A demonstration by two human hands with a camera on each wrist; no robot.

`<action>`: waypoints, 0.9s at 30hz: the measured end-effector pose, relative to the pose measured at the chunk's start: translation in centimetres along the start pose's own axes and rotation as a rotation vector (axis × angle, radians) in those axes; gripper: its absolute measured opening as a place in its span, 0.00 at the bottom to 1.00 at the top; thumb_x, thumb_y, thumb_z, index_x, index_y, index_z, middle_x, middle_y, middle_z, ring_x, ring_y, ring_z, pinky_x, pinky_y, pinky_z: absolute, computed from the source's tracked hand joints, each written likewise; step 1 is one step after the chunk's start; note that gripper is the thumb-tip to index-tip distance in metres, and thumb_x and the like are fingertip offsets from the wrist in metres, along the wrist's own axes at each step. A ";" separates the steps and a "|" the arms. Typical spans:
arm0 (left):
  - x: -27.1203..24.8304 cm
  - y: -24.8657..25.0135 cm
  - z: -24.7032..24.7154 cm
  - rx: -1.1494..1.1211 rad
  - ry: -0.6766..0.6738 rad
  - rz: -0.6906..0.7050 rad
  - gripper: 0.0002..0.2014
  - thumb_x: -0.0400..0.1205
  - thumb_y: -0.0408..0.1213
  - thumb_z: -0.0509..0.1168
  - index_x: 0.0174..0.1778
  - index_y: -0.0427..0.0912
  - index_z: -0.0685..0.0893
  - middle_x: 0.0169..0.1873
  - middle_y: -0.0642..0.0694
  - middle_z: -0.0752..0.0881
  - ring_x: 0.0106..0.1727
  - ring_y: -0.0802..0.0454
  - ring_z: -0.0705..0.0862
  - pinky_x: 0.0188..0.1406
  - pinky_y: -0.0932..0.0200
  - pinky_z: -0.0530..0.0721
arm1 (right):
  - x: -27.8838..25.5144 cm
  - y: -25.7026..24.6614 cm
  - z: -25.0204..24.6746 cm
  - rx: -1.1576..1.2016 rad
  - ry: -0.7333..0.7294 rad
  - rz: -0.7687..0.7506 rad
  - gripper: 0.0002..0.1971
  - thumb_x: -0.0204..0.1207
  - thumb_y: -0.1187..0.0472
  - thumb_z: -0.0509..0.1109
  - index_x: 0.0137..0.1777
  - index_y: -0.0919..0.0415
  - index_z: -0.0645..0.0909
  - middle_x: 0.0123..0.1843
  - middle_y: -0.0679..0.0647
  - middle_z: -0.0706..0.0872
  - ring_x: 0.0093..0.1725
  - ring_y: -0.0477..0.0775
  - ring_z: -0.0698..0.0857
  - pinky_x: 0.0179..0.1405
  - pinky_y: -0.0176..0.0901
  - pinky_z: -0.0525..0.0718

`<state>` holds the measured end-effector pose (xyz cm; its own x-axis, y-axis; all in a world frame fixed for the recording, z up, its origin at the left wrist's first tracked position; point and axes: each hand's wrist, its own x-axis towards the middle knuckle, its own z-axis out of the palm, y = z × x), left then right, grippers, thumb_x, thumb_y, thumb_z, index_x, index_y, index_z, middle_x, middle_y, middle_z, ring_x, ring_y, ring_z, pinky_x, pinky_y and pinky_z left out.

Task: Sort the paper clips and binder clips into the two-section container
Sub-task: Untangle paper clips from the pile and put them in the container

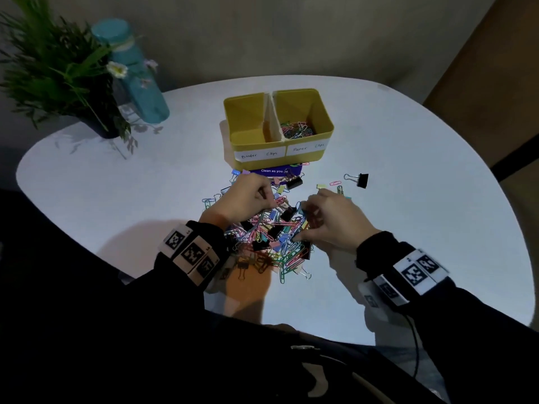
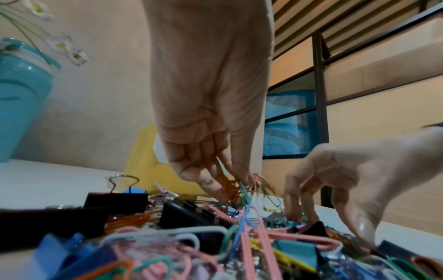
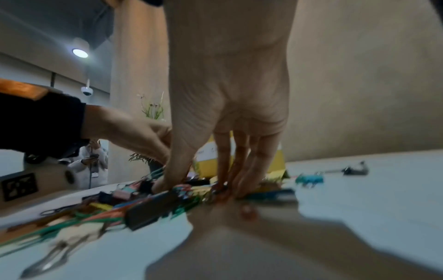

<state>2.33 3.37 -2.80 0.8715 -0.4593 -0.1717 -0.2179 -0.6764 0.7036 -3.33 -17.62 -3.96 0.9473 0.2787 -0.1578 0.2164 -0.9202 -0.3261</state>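
Note:
A yellow two-section container [image 1: 326,123] stands at the table's far middle, labelled "Binder Clips" on the left and "Paper Clips" on the right. Its right section holds coloured paper clips [image 1: 297,130]. A mixed pile of paper clips and binder clips [image 1: 271,240] lies in front of it. My left hand [image 1: 269,199] hovers over the pile's far left and pinches a small bunch of paper clips [image 2: 244,187] between thumb and fingers. My right hand [image 1: 309,221] is spread over the pile's right side. Its fingertips [image 3: 230,189] and thumb press down on the clips, thumb and fingers apart.
A lone black binder clip [image 1: 361,180] lies to the right of the pile, with several stray clips near it. A purple card [image 1: 275,170] lies under the container's front. A teal bottle [image 1: 137,74] and a potted plant [image 1: 58,71] stand at the back left.

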 end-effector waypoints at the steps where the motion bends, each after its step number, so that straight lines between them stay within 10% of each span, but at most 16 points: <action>1: -0.1 0.1 0.0 -0.028 0.015 0.006 0.05 0.77 0.29 0.73 0.38 0.33 0.84 0.32 0.48 0.87 0.33 0.57 0.85 0.35 0.67 0.83 | 0.3 -0.2 0.4 0.014 -0.003 0.024 0.32 0.57 0.34 0.80 0.53 0.58 0.80 0.48 0.51 0.77 0.45 0.53 0.77 0.41 0.46 0.76; 10: -0.4 -0.5 0.6 -0.166 0.081 -0.033 0.10 0.80 0.26 0.67 0.57 0.38 0.84 0.36 0.41 0.87 0.35 0.53 0.83 0.37 0.69 0.80 | 1.8 0.6 0.3 0.316 0.037 0.046 0.09 0.68 0.67 0.79 0.42 0.55 0.83 0.41 0.55 0.84 0.43 0.56 0.85 0.43 0.43 0.79; 15: -0.4 -0.2 0.5 -0.227 0.102 -0.081 0.06 0.79 0.30 0.69 0.50 0.39 0.81 0.31 0.49 0.81 0.31 0.57 0.79 0.34 0.64 0.77 | 1.3 1.5 -2.1 0.628 0.158 0.195 0.05 0.70 0.68 0.79 0.43 0.64 0.85 0.38 0.52 0.88 0.31 0.29 0.84 0.32 0.18 0.77; 27: -0.8 1.0 -0.9 -0.507 0.080 -0.100 0.11 0.82 0.24 0.64 0.57 0.39 0.85 0.36 0.27 0.84 0.37 0.40 0.89 0.31 0.59 0.87 | 1.4 0.5 -2.8 1.123 -0.115 0.332 0.11 0.79 0.64 0.69 0.51 0.74 0.86 0.40 0.66 0.88 0.32 0.52 0.89 0.40 0.47 0.89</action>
<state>1.80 3.56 -1.39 0.9122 -0.3482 -0.2160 0.0909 -0.3422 0.9352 -1.19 -18.47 -1.71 0.8790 0.1469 -0.4537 -0.4205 -0.2098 -0.8827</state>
